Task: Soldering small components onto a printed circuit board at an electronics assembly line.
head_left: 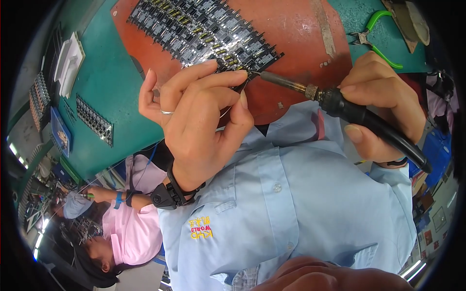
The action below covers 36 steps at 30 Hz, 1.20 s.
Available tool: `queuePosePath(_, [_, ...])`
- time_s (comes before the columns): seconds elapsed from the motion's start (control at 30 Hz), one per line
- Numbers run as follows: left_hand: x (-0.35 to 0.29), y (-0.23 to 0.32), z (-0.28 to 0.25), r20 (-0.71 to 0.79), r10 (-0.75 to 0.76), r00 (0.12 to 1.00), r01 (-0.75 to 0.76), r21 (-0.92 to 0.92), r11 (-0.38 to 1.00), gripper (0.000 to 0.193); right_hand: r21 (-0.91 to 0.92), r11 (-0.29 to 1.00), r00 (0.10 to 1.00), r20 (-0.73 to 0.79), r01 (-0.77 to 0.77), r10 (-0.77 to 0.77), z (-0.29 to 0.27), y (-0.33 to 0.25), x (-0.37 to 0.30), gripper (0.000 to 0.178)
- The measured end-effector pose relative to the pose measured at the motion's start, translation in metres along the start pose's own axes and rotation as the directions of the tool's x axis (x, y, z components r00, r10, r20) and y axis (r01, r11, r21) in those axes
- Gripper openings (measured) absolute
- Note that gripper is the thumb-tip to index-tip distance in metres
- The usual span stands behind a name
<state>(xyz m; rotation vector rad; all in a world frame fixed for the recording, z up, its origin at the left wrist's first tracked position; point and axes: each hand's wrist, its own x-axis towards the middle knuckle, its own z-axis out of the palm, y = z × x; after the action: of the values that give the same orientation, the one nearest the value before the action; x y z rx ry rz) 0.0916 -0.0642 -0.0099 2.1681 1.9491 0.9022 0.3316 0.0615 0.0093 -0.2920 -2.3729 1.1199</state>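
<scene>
The right hand (388, 106), between two and three o'clock, is closed round the black grip of a soldering iron (361, 114). The iron slants across the red mat (301, 34), its tip aimed toward ten o'clock and set at the four-o'clock corner of the board (204, 34); whether the tip touches a joint is too small to tell.

The board, a sheet of many small repeated circuits, lies on the mat between eleven and twelve o'clock, running out past the top of the view.

The left hand (199, 106), at about eleven o'clock, has its thumb and forefinger drawn together on a thin wire (224, 113), with their tips just beside the iron's tip. The other fingers are bent, some close over the board's lower edge. This hand wears a ring (166, 112), and a black strap (177, 191) circles its wrist.

The mat lies on the green desk (128, 131). Cutters (376, 36) with green handles lie spread at two o'clock, beyond the mat's edge. At nine o'clock is a smaller board (94, 120), with a blue tray (60, 131) farther out; at ten stands a white holder (68, 65). A co-worker in a pink shirt (133, 228) is at eight o'clock.
</scene>
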Motion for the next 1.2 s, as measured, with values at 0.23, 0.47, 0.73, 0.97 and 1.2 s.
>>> queuePosePath(0.23, [-0.003,-0.001,0.0,-0.011,-0.007,1.0,0.007,0.025,1.0,0.013,0.129,0.992,0.967,-0.252,-0.006,0.038,0.012,0.01,-0.024,0.038])
queuePosePath(0.47, [0.007,-0.003,0.002,-0.035,0.045,0.998,-0.046,-0.029,0.999,0.015,0.108,0.988,0.776,-0.613,-0.108,0.152,-0.004,0.004,-0.069,0.039])
queuePosePath(0.73, [-0.008,-0.008,-0.008,0.056,0.046,0.997,-0.044,-0.019,0.999,0.017,0.065,0.952,0.329,-0.93,-0.298,0.167,-0.022,0.02,-0.101,0.031])
queuePosePath(0.97, [-0.005,-0.011,-0.008,0.037,0.117,0.992,-0.109,-0.172,0.979,0.014,0.187,0.874,0.254,-0.911,-0.448,0.325,-0.029,0.04,-0.096,0.031])
queuePosePath(1.2, [-0.014,-0.021,-0.011,-0.116,-0.01,0.993,-0.025,-0.293,0.956,0.016,0.5,0.866,0.612,-0.681,-0.014,0.403,-0.019,0.017,-0.092,0.037])
